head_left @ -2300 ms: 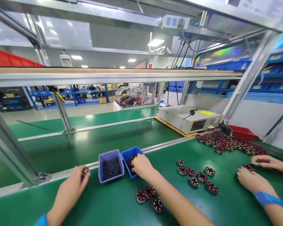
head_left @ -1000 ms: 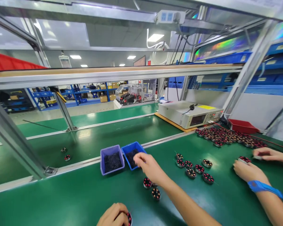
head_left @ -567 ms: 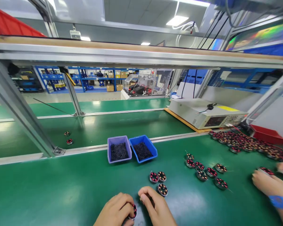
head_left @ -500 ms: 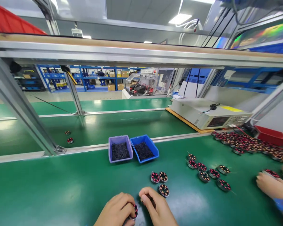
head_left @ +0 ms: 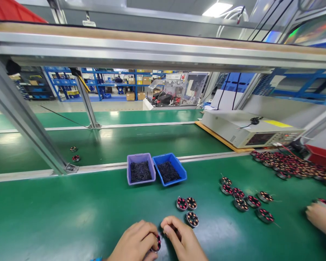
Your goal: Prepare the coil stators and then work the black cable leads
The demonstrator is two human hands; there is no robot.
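My left hand (head_left: 136,243) is curled round a small round wound coil part (head_left: 158,243) with red windings, low at the near edge of the green bench. My right hand (head_left: 182,242) sits right beside it, thumb and fingers pinched together close to the part; what they hold is too small to see. Three loose coil parts (head_left: 187,208) lie just beyond my right hand. Farther back stand a purple bin (head_left: 140,171) and a blue bin (head_left: 168,171), both holding small dark pieces.
Several coil parts (head_left: 245,198) lie to the right, a dense heap (head_left: 290,167) farther back by a white instrument box (head_left: 250,131) and a red tray (head_left: 321,157). A co-worker's hand (head_left: 320,217) holds a part at right. Two parts (head_left: 74,154) rest on the conveyor belt (head_left: 125,143) behind an aluminium post (head_left: 27,121).
My right hand left the blue bin and came down beside my left hand at the near edge. My left hand came back from the conveyor, where two parts now lie. The view tilted down slightly.
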